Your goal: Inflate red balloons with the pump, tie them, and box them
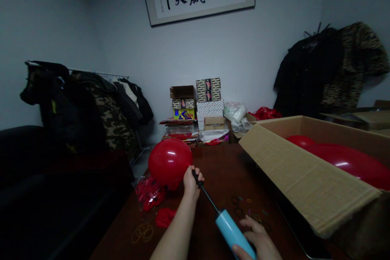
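Observation:
An inflated red balloon [170, 160] hangs at the fingers of my left hand [192, 178], which is closed round the black end of a hand pump at the balloon's neck. A thin black rod runs from there down to the pump's light blue barrel [233, 231]. Around the lower part of that barrel lies my right hand [258, 237], its thumb on the near side and its other fingers partly spread on the far side. Left of my left wrist, a clear bag of red balloons [150, 193] and a loose flat red balloon [165, 217] rest on the table.
Rubber bands [142, 232] lie on the brown table [213, 162], with more beside the pump. At the right stands an open cardboard box [310, 178] holding inflated red balloons [344, 162]. A black flat object [300, 231] is beside it. Stacked boxes [210, 107] stand by the back wall.

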Demonstrator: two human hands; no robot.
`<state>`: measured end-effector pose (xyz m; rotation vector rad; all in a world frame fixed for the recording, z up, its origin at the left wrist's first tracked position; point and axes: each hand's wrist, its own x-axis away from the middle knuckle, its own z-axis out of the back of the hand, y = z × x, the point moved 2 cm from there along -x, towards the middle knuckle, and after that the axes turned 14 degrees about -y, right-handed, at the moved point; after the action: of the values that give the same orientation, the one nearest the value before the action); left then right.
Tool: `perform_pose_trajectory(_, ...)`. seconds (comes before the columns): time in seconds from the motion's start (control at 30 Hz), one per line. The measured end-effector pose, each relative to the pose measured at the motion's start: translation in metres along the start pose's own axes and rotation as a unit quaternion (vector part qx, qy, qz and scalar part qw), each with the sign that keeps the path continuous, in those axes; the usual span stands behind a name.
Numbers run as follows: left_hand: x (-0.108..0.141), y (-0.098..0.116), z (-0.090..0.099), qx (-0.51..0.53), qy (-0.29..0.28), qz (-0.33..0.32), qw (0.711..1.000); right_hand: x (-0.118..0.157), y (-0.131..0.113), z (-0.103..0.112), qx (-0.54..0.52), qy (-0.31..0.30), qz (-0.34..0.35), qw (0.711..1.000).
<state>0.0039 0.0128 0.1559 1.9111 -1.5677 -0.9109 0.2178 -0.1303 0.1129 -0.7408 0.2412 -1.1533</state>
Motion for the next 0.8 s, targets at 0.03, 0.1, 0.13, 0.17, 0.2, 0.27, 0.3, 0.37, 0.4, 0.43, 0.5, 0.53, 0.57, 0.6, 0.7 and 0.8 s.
perform_pose_trajectory(0.03,0.004,-0.004,-0.003,0.004,-0.003,0.002,1.000,-0.001,-0.006,0.006,-0.003,0.005,0.001,1.000)
perform_pose_trajectory(0.1,0.011,-0.013,-0.008,0.010,-0.009,0.001,1.000,-0.007,-0.016,0.015,-0.015,0.023,-0.002,1.000)
perform_pose_trajectory(0.13,0.015,-0.018,-0.011,0.012,-0.013,0.004,1.000,-0.010,-0.021,0.019,-0.022,0.036,-0.006,0.999)
perform_pose_trajectory(0.17,0.018,-0.022,-0.014,0.011,-0.016,0.011,1.000,-0.015,-0.025,0.021,-0.029,0.045,-0.007,0.999)
perform_pose_trajectory(0.2,0.021,-0.026,-0.016,0.009,-0.018,0.021,1.000,-0.019,-0.029,0.022,-0.034,0.053,-0.007,0.998)
perform_pose_trajectory(0.27,0.025,-0.031,-0.019,0.001,-0.016,0.035,0.999,-0.027,-0.035,0.021,-0.043,0.060,-0.003,0.997)
perform_pose_trajectory(0.3,0.026,-0.032,-0.019,-0.004,-0.017,0.038,0.999,-0.029,-0.037,0.019,-0.046,0.061,-0.001,0.997)
perform_pose_trajectory(0.37,0.026,-0.032,-0.019,-0.016,-0.022,0.039,0.999,-0.033,-0.038,0.013,-0.049,0.061,0.001,0.997)
perform_pose_trajectory(0.4,0.026,-0.032,-0.019,-0.023,-0.028,0.038,0.999,-0.033,-0.036,0.009,-0.048,0.062,0.002,0.997)
perform_pose_trajectory(0.43,0.025,-0.031,-0.019,-0.031,-0.034,0.039,0.998,-0.034,-0.034,0.005,-0.046,0.061,0.003,0.997)
perform_pose_trajectory(0.5,0.025,-0.031,-0.020,-0.046,-0.046,0.037,0.997,-0.034,-0.028,-0.004,-0.037,0.047,0.003,0.998)
perform_pose_trajectory(0.53,0.024,-0.031,-0.020,-0.050,-0.051,0.035,0.997,-0.035,-0.024,-0.008,-0.032,0.036,0.004,0.999)
perform_pose_trajectory(0.57,0.024,-0.032,-0.021,-0.053,-0.055,0.033,0.997,-0.035,-0.020,-0.012,-0.028,0.026,0.007,0.999)
perform_pose_trajectory(0.6,0.023,-0.032,-0.022,-0.054,-0.057,0.030,0.996,-0.035,-0.017,-0.015,-0.026,0.017,0.011,0.999)
perform_pose_trajectory(0.7,0.020,-0.034,-0.022,-0.054,-0.058,0.027,0.997,-0.035,-0.013,-0.018,-0.021,0.012,0.015,1.000)
perform_pose_trajectory(0.8,0.012,-0.031,-0.019,-0.050,-0.044,0.016,0.998,-0.031,-0.016,-0.018,0.005,0.021,-0.005,1.000)
